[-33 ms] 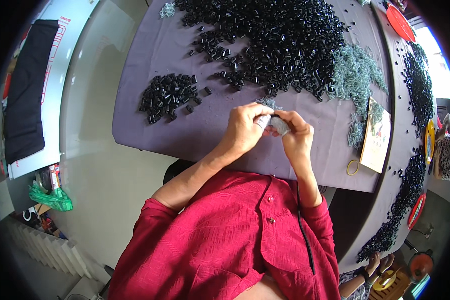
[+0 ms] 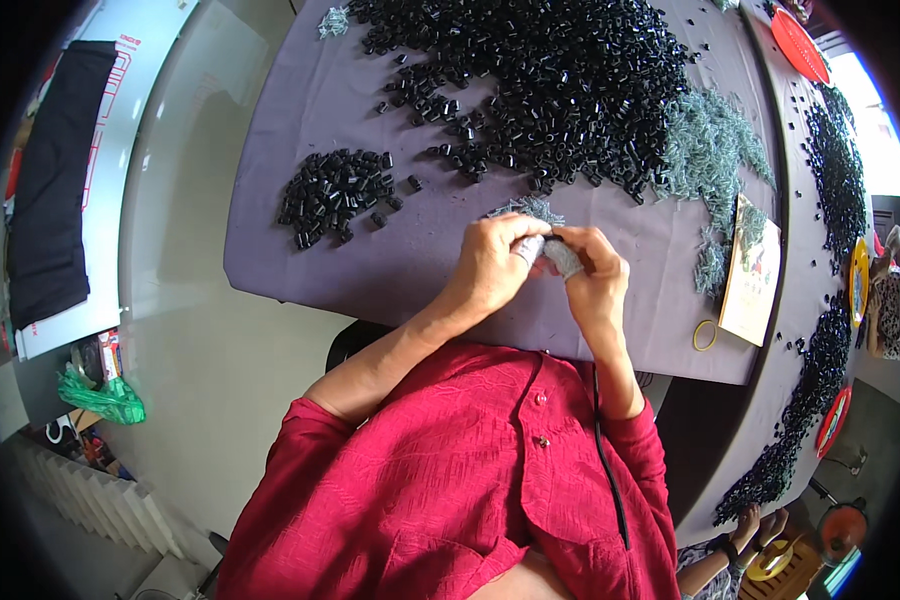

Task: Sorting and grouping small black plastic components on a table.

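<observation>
My left hand point(image 2: 492, 262) and my right hand point(image 2: 597, 272) meet at the front edge of the table, fingertips closed together. Between them shows a bit of a small black piece point(image 2: 551, 237), mostly covered by fingers. Both thumbs wear whitish wrappings. Just beyond my hands lies a little heap of thin clear pins point(image 2: 530, 209). Farther off spreads a large pile of short black tubes point(image 2: 580, 95). To its right is a bigger heap of clear pins point(image 2: 715, 135). A separate small pile of black tubes point(image 2: 335, 195) sits to the left.
A printed booklet point(image 2: 750, 280) and a yellow rubber band point(image 2: 705, 335) lie at the table's right. Beyond stands a second table point(image 2: 710, 490) with more black pieces, a red tray point(image 2: 802, 48) and another person's hands point(image 2: 755, 530). A green plastic bag point(image 2: 105, 395) is at far left.
My fingers have shifted slightly at the pinch, the fingertips a little lower. More of the small pin heap behind them shows. Everything else looks the same.
</observation>
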A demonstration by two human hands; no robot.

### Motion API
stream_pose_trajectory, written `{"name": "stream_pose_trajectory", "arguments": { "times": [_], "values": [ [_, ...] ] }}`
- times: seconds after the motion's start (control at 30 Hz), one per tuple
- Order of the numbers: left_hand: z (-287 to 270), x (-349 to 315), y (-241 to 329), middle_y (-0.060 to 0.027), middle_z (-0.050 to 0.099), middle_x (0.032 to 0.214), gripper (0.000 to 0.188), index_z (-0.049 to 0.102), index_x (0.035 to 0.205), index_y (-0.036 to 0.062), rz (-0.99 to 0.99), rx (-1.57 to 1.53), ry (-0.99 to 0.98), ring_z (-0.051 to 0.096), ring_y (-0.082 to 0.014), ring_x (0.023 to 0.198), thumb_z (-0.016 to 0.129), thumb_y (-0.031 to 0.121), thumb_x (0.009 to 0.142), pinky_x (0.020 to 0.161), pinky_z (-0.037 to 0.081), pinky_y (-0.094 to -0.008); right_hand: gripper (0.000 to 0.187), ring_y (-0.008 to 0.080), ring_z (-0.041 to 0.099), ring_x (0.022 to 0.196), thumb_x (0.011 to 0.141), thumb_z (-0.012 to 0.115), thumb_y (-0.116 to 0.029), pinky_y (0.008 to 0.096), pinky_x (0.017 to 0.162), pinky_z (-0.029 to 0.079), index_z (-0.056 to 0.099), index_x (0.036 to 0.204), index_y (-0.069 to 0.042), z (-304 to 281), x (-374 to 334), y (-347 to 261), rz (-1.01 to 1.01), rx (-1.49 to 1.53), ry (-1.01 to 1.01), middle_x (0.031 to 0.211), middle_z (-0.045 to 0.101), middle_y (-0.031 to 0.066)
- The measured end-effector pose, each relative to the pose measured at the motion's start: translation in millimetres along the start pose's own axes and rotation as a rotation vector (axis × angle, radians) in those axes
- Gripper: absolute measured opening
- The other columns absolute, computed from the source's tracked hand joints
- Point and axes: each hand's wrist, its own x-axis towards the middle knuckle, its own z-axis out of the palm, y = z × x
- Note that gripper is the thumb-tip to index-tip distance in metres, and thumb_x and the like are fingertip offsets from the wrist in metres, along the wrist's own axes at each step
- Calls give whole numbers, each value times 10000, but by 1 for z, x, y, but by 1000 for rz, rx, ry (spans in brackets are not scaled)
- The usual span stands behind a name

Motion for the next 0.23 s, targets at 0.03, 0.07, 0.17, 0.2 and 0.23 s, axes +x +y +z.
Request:
{"name": "stream_pose_trajectory", "arguments": {
  "times": [0.03, 0.07, 0.17, 0.2, 0.23],
  "values": [
    [5, -3, 2, -89, 677, 893, 181, 653, 1022, -37, 8, -26, -18, 653, -137, 765, 541, -34, 880, 653, 540, -255, 235, 182, 657, 742, 755, 549, 137, 271, 640, 515, 656, 934, 28, -5, -7, 2, -100, -203, 38, 848, 663, 121],
    [11, -7, 4, -89, 673, 908, 203, 637, 1060, -34, -21, -8, -54, 646, -133, 800, 557, -29, 873, 687, 536, -257, 287, 276, 647, 790, 703, 521, 138, 332, 675, 511, 625, 942, 18, -10, -15, 6, -49, -133, 9, 861, 622, 148],
    [24, -17, 3, -102, 658, 988, 324, 575, 1182, -12, -221, -213, -270, 628, -134, 896, 606, -10, 859, 803, 511, -258, 350, 343, 619, 774, 674, 491, 121, 393, 684, 508, 597, 983, -5, -24, -30, 4, -261, -418, -9, 866, 599, 163],
    [26, -19, 2, -110, 657, 1015, 334, 570, 1192, -5, -229, -172, -324, 627, -140, 924, 611, -2, 861, 820, 509, -269, 398, 401, 582, 782, 641, 487, 92, 451, 708, 495, 570, 1011, -29, -28, -35, 4, -255, -444, -47, 879, 571, 181],
    [29, -20, 2, -118, 656, 1042, 344, 566, 1202, 2, -234, -130, -383, 626, -146, 952, 616, 7, 862, 837, 506, -279, 398, 401, 582, 782, 641, 487, 92, 451, 708, 495, 570, 1011, -29, -30, -34, 4, -256, -446, -41, 879, 571, 181]
  ]
}}
